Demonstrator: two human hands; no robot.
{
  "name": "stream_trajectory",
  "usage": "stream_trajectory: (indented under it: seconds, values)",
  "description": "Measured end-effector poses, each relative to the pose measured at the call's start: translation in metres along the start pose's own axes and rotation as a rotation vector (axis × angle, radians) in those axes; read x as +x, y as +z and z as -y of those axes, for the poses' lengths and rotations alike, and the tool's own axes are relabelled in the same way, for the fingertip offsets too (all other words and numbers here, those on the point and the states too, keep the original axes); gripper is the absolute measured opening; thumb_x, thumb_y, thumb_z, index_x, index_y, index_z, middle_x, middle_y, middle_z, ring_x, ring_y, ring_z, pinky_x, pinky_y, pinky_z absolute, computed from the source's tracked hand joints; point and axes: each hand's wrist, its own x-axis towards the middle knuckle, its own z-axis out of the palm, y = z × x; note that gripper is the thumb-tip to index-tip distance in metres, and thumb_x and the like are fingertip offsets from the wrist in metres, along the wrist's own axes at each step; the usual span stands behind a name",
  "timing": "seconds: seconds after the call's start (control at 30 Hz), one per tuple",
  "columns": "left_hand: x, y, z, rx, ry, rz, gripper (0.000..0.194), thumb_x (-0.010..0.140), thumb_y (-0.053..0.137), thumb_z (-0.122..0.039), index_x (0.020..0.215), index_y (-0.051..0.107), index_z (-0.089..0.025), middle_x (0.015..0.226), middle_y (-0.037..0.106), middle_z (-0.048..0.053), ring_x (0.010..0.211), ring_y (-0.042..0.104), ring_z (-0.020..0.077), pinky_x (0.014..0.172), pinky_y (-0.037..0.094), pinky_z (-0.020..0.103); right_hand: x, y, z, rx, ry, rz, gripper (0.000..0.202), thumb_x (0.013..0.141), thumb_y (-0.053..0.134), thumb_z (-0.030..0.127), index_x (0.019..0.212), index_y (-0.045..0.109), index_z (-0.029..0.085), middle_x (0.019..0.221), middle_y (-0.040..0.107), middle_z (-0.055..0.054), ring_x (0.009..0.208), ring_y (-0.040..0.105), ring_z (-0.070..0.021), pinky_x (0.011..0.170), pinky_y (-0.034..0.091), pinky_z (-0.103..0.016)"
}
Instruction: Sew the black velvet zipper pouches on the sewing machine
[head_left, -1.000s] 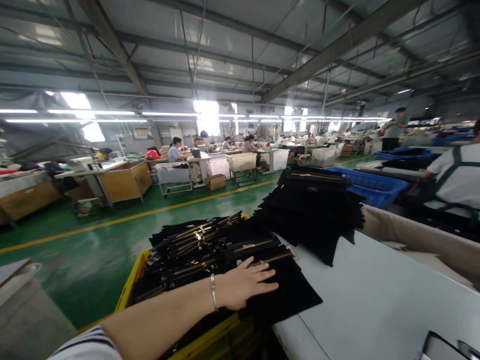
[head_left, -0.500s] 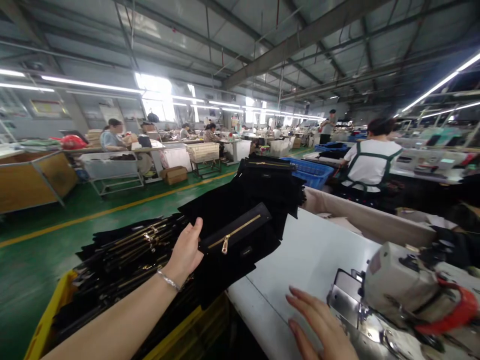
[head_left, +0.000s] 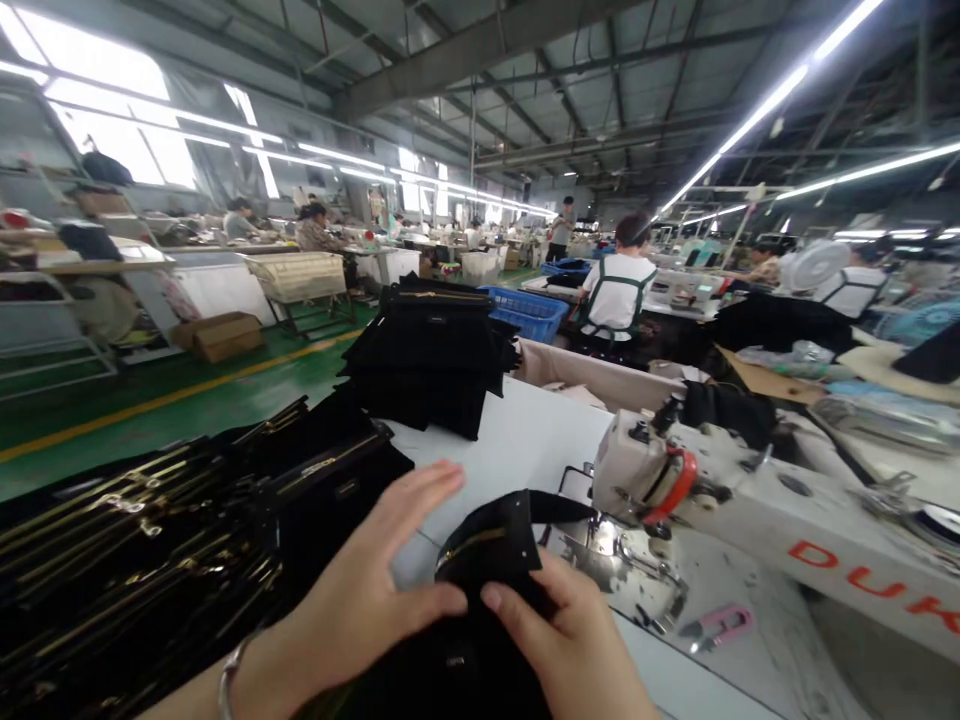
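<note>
A black zippered fabric panel (head_left: 491, 525) curves up in front of me, with a gold zipper and a small label lower down. My right hand (head_left: 574, 625) pinches its right edge between thumb and fingers. To the left, my left hand (head_left: 375, 580) has its fingers spread, its thumb tip by the panel; whether it touches I cannot tell. Beyond the left hand, another black panel with a gold zipper (head_left: 326, 465) lies beside a heap of similar zippered panels (head_left: 142, 530). Part of the held panel hides behind my hands.
A sewing machine (head_left: 750, 500) stands on the white table (head_left: 517, 420) at right, with pink-handled thread snips (head_left: 716, 628) by it. A stack of black panels (head_left: 427, 350) sits at the table's far end. Behind are a blue basket (head_left: 529, 315) and a seated co-worker (head_left: 622, 285).
The view has swung right. My left hand has let go of a zippered panel, which now lies at left. My right hand, empty before, now grips a panel in front of me.
</note>
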Motion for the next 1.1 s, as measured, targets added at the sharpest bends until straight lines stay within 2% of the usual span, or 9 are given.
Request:
stream_trajectory:
  seconds: [0.07,0.1,0.2,0.27,0.3,0.47,0.6,0.77,1.1]
  values:
    - [0.001,0.014,-0.018,-0.081,-0.015,0.295,0.071,0.067,0.087,-0.038,0.132,0.059,-0.034,0.134,0.06,0.004,0.123,0.056,0.0303,0.108,0.042,0.038,-0.008,-0.006,0.005,-0.1,-0.038,0.061,0.013,0.085,0.059,0.015,0.086,0.071,0.02,0.084,0.071,-0.001,0.079,0.066,-0.0173,0.077,0.054,-0.026]
    - [0.002,0.02,-0.024,-0.144,-0.049,0.376,0.064,0.067,0.087,-0.039,0.127,0.064,-0.033,0.124,0.066,0.003,0.113,0.061,0.0282,0.101,0.046,0.035,-0.011,-0.011,0.007,-0.158,-0.053,0.08,0.013,0.083,0.059,0.012,0.083,0.07,0.02,0.08,0.069,0.0,0.076,0.065,-0.0161,0.074,0.053,-0.025]
    - [0.006,0.036,-0.033,-0.352,-0.198,0.468,0.039,0.077,0.079,-0.038,0.113,0.072,-0.027,0.101,0.073,0.002,0.095,0.066,0.0235,0.084,0.051,0.03,-0.025,-0.026,0.007,-0.302,-0.06,0.059,0.01,0.081,0.063,0.014,0.087,0.067,0.021,0.079,0.068,0.001,0.074,0.064,-0.0147,0.069,0.051,-0.023]
    - [0.005,0.043,-0.032,-0.502,-0.289,0.461,0.036,0.08,0.077,-0.035,0.114,0.071,-0.024,0.099,0.073,0.003,0.093,0.066,0.0227,0.082,0.051,0.029,-0.034,-0.036,0.005,-0.372,-0.08,-0.003,0.002,0.086,0.063,0.021,0.086,0.065,0.022,0.08,0.066,0.0,0.075,0.063,-0.0147,0.068,0.05,-0.023]
    - [0.004,0.047,-0.031,-0.579,-0.323,0.453,0.038,0.079,0.077,-0.034,0.115,0.071,-0.024,0.099,0.073,0.004,0.094,0.066,0.023,0.082,0.05,0.029,-0.038,-0.04,0.004,-0.404,-0.101,-0.04,0.006,0.089,0.062,0.023,0.084,0.065,0.022,0.082,0.065,-0.001,0.078,0.062,-0.0153,0.069,0.05,-0.024]
    - [-0.008,0.057,-0.028,-0.812,-0.412,0.407,0.029,0.078,0.079,-0.033,0.104,0.073,-0.02,0.097,0.071,0.006,0.093,0.064,0.0228,0.082,0.051,0.03,-0.047,-0.047,0.002,-0.503,-0.191,-0.136,0.011,0.092,0.059,0.023,0.087,0.069,0.024,0.118,0.064,-0.008,0.112,0.058,-0.0236,0.092,0.051,-0.038]
    - [-0.014,0.061,-0.029,-0.837,-0.421,0.334,0.023,0.078,0.079,-0.027,0.099,0.073,-0.021,0.093,0.069,0.003,0.089,0.063,0.0182,0.08,0.051,0.025,-0.049,-0.046,0.001,-0.446,-0.179,-0.103,0.012,0.092,0.056,0.019,0.09,0.067,0.024,0.106,0.07,-0.004,0.101,0.063,-0.0197,0.088,0.052,-0.035]
    - [-0.018,0.063,-0.031,-0.823,-0.447,0.275,0.021,0.081,0.077,-0.026,0.101,0.072,-0.022,0.096,0.07,0.003,0.091,0.063,0.018,0.082,0.051,0.025,-0.053,-0.045,-0.001,-0.427,-0.164,-0.119,0.009,0.091,0.059,0.019,0.088,0.067,0.024,0.099,0.07,-0.002,0.093,0.065,-0.0166,0.083,0.053,-0.029]
    - [-0.021,0.068,-0.034,-0.861,-0.539,0.257,0.014,0.081,0.077,-0.028,0.091,0.071,-0.019,0.087,0.065,0.003,0.081,0.058,0.0166,0.074,0.05,0.025,-0.053,-0.043,-0.001,-0.417,-0.107,-0.114,0.01,0.092,0.057,0.021,0.084,0.062,0.023,0.095,0.069,-0.002,0.09,0.064,-0.0165,0.08,0.052,-0.028]
